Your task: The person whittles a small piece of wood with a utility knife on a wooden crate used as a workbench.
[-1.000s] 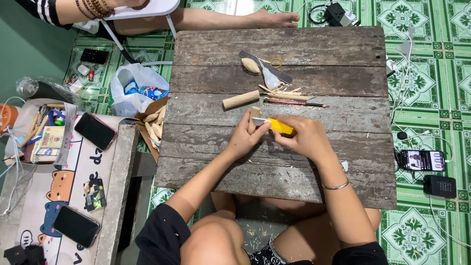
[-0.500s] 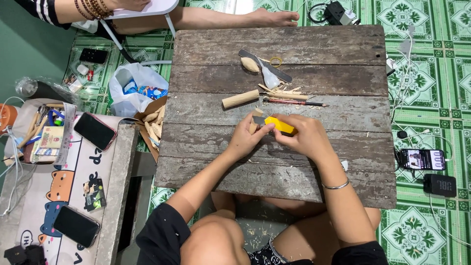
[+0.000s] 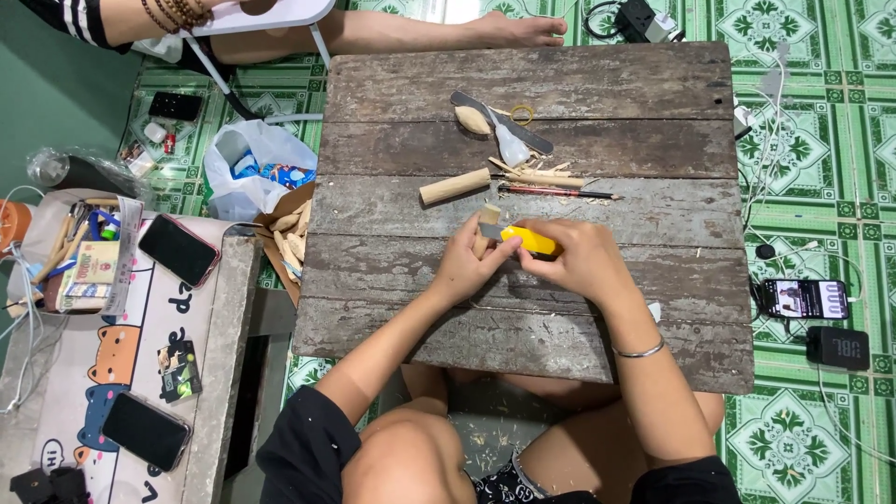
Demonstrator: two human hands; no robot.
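Wood piece (image 3: 487, 222) against yellow knife (image 3: 530, 241)

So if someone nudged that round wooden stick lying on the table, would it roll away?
Probably a little: the stick looks round and smooth, lying free on the table. The gaps between planks would likely stop it soon. It seems stiff and light, being short plain wood.

1. Two hands of the person: left hand (image 3: 464, 266), right hand (image 3: 581, 263)
2. One yellow knife (image 3: 529, 241), in the right hand
3. One small wood piece (image 3: 485, 224), in the left hand
4. One wooden dowel (image 3: 455, 186), just beyond the hands
5. Three dark phones (image 3: 178, 249) well left of the left hand
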